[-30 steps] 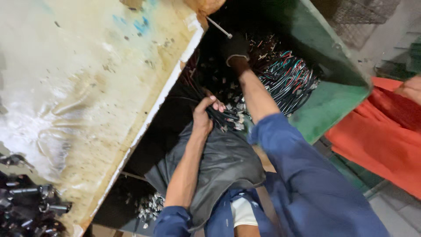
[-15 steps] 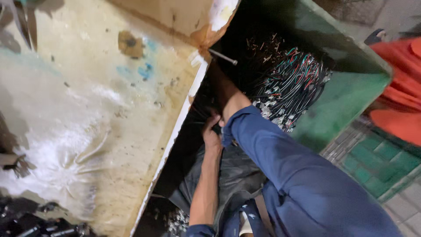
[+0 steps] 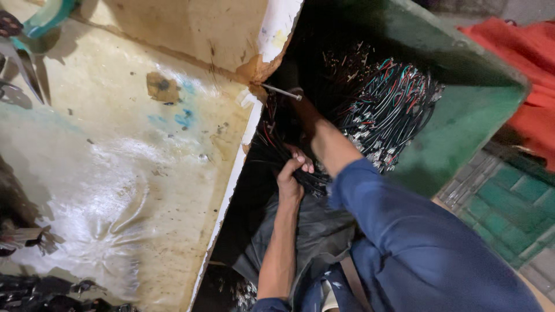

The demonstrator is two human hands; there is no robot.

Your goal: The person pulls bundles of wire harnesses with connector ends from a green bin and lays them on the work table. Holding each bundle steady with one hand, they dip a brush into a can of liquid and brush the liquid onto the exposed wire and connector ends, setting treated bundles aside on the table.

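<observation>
My left hand (image 3: 291,176) grips glossy plastic-sheathed wires (image 3: 387,110) with bright metal terminals. The bin (image 3: 462,115) is matt green, scuffed. The tabletop (image 3: 133,167) is stained wood under wrinkled glossy film.

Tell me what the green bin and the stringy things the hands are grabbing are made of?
The green bin looks like painted metal or hard plastic: flat, dull, scuffed walls; I can't tell which. The stringy things are wire bundles, seemingly plastic-coated, in glossy black, red and green, with small pale connector ends. The left hand grips a dark bunch.
</observation>
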